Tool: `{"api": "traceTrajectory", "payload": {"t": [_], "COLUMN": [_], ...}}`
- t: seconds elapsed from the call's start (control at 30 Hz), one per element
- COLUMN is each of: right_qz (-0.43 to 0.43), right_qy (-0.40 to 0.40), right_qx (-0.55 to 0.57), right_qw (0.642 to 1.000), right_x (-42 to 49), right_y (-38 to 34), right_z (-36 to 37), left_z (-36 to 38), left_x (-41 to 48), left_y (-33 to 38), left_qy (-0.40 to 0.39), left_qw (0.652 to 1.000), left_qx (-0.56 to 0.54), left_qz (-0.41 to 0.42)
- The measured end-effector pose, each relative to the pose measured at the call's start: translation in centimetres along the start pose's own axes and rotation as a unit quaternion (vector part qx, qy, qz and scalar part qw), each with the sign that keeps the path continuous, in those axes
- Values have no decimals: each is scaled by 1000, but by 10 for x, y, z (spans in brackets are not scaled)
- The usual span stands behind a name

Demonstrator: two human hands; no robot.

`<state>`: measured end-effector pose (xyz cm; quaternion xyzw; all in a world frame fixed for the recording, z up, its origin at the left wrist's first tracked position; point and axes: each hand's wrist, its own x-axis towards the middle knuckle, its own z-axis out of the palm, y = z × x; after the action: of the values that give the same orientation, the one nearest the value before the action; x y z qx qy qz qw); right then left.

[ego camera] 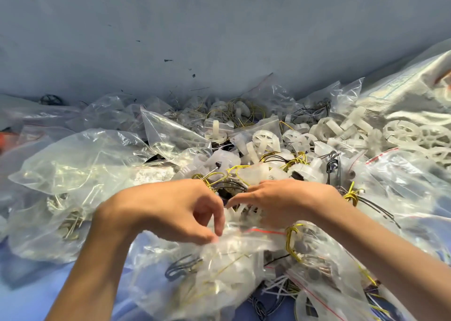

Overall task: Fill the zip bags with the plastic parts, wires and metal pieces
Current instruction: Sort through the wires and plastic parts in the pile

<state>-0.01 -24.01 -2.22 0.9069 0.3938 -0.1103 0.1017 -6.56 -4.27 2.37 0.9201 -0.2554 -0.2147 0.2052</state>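
A clear zip bag (227, 267) with a red seal line lies low in the middle, holding white plastic parts and yellow and dark wires. My left hand (170, 211) pinches the bag's top edge between thumb and forefinger. My right hand (280, 201) is palm down at the bag's mouth, its fingers curled around a white plastic wheel part (246, 213). Just beyond the hands lies a heap of loose white plastic wheels (266, 137) and yellow and black wire bundles (219, 177).
Filled and empty clear zip bags (80, 164) cover the blue surface (29, 296) on the left and right. A large sack of white wheels (415, 130) lies at the right. A grey wall (219, 28) stands behind the pile.
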Motion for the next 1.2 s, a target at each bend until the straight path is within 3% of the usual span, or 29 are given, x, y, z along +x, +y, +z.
{"api": "traceTrajectory", "payload": {"t": [0.07, 0.23, 0.47, 0.57, 0.7, 1.0, 1.2], "right_qz": [5, 37, 137, 132, 94, 126, 179], "right_qy": [48, 90, 142, 85, 1, 99, 72], "right_qx": [-37, 45, 50, 60, 153, 320, 242], "right_qw": [998, 994, 979, 986, 984, 934, 951], "right_x": [-8, -16, -24, -22, -39, -71, -60], "right_y": [14, 38, 64, 55, 44, 43, 44], "right_z": [9, 14, -2, -9, -30, -47, -33], "left_z": [6, 19, -25, -37, -36, -43, -43], "left_x": [-4, -16, -9, -3, 1, 11, 10], "left_y": [-3, -13, 0, 7, 7, 14, 24], "left_qy": [-22, -42, -14, 22, 45, 67, 52], "left_qw": [1000, 996, 998, 998, 999, 997, 996], "left_qx": [-12, -82, 36, 47, 25, 33, 77], "left_qz": [-4, -6, -52, -30, 1, 12, -2]}}
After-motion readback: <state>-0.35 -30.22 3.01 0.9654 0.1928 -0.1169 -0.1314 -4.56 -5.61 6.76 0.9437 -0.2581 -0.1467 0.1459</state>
